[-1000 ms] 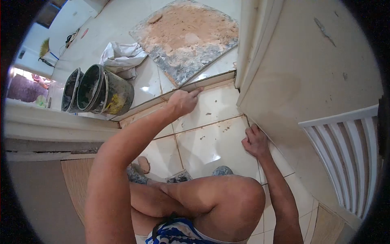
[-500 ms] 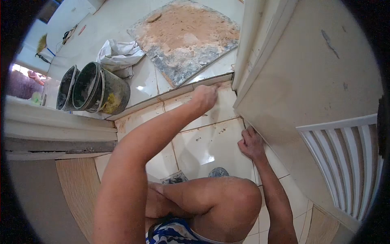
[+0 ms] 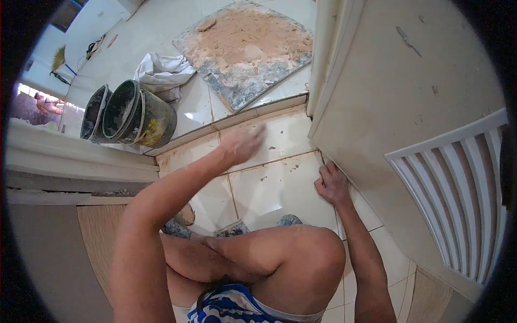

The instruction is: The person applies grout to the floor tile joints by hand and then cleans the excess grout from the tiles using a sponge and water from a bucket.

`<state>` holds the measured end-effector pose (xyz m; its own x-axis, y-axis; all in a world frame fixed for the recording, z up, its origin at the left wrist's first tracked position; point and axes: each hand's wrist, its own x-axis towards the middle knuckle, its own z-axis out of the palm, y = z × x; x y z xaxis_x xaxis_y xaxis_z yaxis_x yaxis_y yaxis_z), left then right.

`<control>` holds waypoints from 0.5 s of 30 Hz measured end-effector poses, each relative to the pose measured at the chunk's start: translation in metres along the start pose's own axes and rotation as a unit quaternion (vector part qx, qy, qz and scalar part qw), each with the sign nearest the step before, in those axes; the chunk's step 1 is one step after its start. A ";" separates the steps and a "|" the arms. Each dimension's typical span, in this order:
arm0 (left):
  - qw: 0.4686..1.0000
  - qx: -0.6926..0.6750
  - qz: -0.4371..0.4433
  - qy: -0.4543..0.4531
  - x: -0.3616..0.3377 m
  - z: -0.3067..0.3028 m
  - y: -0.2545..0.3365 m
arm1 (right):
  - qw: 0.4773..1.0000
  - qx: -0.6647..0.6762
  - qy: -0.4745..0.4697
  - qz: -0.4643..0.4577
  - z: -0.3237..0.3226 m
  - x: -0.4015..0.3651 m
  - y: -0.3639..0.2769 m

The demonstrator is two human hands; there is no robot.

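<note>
Buckets (image 3: 141, 116) two; left hand (image 3: 242, 144) above floor tiles (image 3: 280, 188), right hand (image 3: 331, 184) touching them.

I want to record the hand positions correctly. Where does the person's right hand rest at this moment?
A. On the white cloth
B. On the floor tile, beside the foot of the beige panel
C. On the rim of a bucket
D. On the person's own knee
B: the right hand presses on the floor tile just beside the foot of the beige panel, well apart from the buckets and the white cloth.
</note>
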<state>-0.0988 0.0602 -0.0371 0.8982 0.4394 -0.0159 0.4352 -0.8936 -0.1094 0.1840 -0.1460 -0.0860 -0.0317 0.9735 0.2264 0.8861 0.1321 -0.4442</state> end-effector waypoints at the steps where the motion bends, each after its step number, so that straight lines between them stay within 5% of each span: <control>1: 0.997 -0.033 -0.004 -0.064 0.008 -0.021 0.021 | 1.000 0.004 0.000 0.000 0.001 0.000 0.000; 2: 0.990 -0.064 -0.009 -0.126 0.015 -0.033 0.035 | 1.000 0.004 0.001 -0.002 0.000 0.001 0.000; 9: 0.995 -0.013 -0.087 -0.049 0.023 0.004 0.019 | 1.000 0.019 -0.012 0.004 0.001 -0.001 0.000; 15: 0.993 0.053 -0.071 -0.082 -0.006 -0.003 -0.015 | 1.000 0.014 0.000 -0.014 0.001 0.001 0.000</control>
<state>-0.1109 0.0705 -0.0324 0.8025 0.5764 -0.1542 0.5392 -0.8112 -0.2263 0.1842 -0.1451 -0.0865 -0.0565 0.9693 0.2393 0.8713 0.1649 -0.4623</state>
